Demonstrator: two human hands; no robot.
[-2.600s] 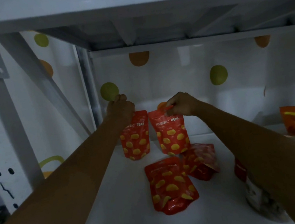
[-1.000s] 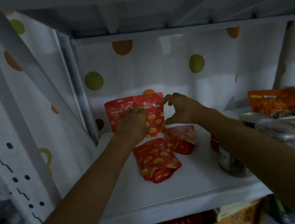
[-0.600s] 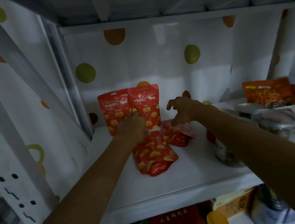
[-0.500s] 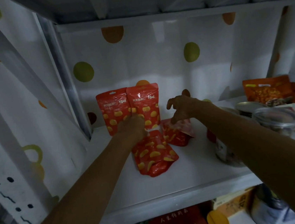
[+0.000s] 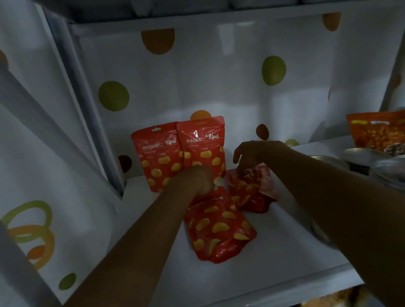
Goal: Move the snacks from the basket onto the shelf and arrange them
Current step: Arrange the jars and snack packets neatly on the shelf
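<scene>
Both hands are dropping off the upright pouches [image 5: 157,156], which are standing side by side at the back wall. Left hand [image 5: 197,181] is sitting over the front flat pouch [image 5: 217,227]; fingers hidden, can't tell grip. Right hand [image 5: 252,155] is hanging loose, fingertips [image 5: 242,171] touching the rear flat pouch [image 5: 251,193] on the shelf [image 5: 282,245].

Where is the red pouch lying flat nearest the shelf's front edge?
Head view, centre: the flat pouch lies beside the crumpled pouch, on its left, just below the left hand.
</scene>
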